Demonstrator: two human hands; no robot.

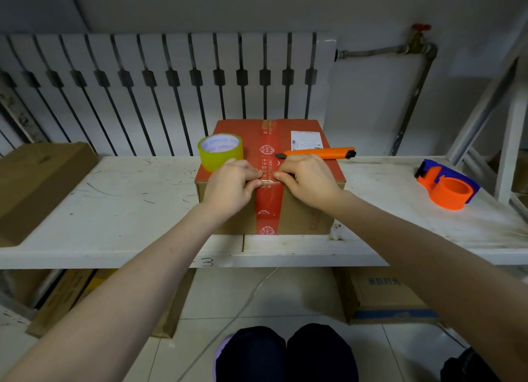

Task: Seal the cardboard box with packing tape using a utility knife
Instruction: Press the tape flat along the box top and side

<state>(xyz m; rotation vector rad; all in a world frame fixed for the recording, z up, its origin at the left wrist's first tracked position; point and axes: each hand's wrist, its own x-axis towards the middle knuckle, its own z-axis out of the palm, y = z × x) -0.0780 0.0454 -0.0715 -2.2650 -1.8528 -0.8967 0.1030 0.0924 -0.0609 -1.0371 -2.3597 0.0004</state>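
A cardboard box (pixel 308 213) with a red top and a red printed tape strip down its middle stands on the white shelf. A yellowish roll of packing tape (pixel 220 150) rests on the box's top left. An orange utility knife (pixel 317 153) lies across the top right. My left hand (pixel 228 185) and my right hand (pixel 310 181) meet at the box's front top edge, their fingertips pinching a clear piece of tape (pixel 268 183) that lies over the red strip.
The white shelf (pixel 128 198) also carries a brown carton (pixel 37 181) at the left and an orange-and-blue tape dispenser (pixel 447 187) at the right. A radiator stands behind. Cartons sit on the floor below, near my knees.
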